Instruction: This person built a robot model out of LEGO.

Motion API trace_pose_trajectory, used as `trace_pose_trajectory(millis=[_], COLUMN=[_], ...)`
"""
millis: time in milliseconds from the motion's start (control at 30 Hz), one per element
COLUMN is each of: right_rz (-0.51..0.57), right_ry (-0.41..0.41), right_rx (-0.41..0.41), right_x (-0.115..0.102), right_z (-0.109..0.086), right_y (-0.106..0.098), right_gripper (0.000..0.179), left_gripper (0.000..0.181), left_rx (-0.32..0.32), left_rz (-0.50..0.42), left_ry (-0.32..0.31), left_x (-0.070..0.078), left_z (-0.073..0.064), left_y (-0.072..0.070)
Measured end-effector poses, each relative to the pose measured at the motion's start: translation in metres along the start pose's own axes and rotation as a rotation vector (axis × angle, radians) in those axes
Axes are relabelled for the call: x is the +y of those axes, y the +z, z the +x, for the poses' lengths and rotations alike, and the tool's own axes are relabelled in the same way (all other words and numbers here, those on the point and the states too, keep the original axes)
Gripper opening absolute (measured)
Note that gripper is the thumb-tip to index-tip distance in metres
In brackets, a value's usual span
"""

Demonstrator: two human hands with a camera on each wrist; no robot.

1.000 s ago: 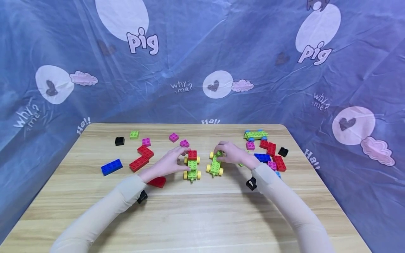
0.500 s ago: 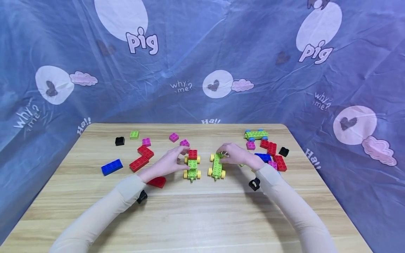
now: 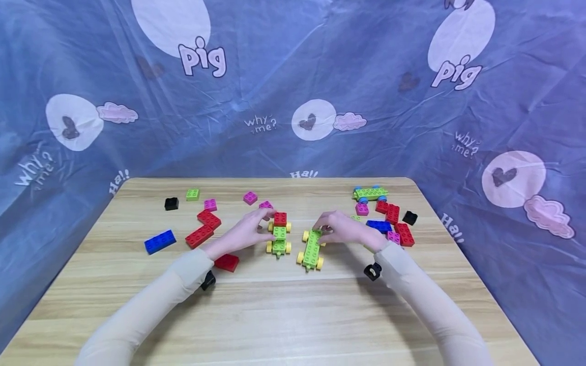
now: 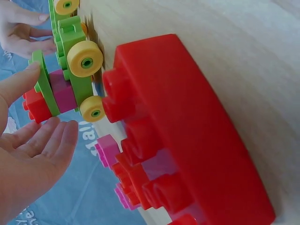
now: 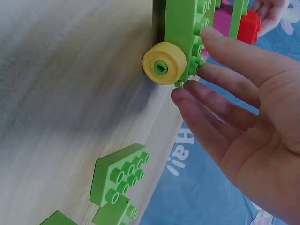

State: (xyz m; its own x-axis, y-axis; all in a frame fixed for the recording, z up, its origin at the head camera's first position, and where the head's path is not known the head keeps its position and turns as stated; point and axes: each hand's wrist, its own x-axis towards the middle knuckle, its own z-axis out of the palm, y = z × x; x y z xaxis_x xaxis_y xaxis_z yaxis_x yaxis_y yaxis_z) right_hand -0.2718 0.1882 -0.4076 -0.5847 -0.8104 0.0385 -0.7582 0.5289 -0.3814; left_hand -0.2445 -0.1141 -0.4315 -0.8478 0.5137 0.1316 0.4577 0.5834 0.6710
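Right of centre on the worktop (image 3: 274, 315), your right hand (image 3: 341, 227) has just drawn the green wheeled base (image 3: 312, 250) toward you, its near end swung round to about seven o'clock. By my reading, that makes this a moment of placing rather than building — no brick sits on its visible studs. Your right thumb and bent fingers pinch the base's far end, narrowly parted. Your left hand (image 3: 247, 231) is spread wider, thumb and fingertips seeming to grip the stacked car (image 3: 280, 234) lengthwise; how firmly, I can't tell. That car stands at ten o'clock from the base, apart from it, close to where it was half a second ago. Farther out, a red brick (image 3: 227, 262) lies at seven o'clock from your left hand, a blue brick (image 3: 379, 226) at three from your right — and a blue-wheeled base (image 3: 371, 193) between one and two.
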Motion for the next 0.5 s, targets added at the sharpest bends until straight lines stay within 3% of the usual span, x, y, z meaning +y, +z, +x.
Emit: trace_pose_trajectory(millis=[500], right_rz=[-0.018], right_ry=[-0.013], right_rx=[-0.027], right_x=[-0.010], right_z=[-0.004], right_y=[0.006], right_gripper=[0.033], left_gripper=[0.074], left_rx=[-0.008], left_rz=[0.000], left_ry=[-0.009], left_x=[0.003], left_z=[0.014], left_y=[0.000])
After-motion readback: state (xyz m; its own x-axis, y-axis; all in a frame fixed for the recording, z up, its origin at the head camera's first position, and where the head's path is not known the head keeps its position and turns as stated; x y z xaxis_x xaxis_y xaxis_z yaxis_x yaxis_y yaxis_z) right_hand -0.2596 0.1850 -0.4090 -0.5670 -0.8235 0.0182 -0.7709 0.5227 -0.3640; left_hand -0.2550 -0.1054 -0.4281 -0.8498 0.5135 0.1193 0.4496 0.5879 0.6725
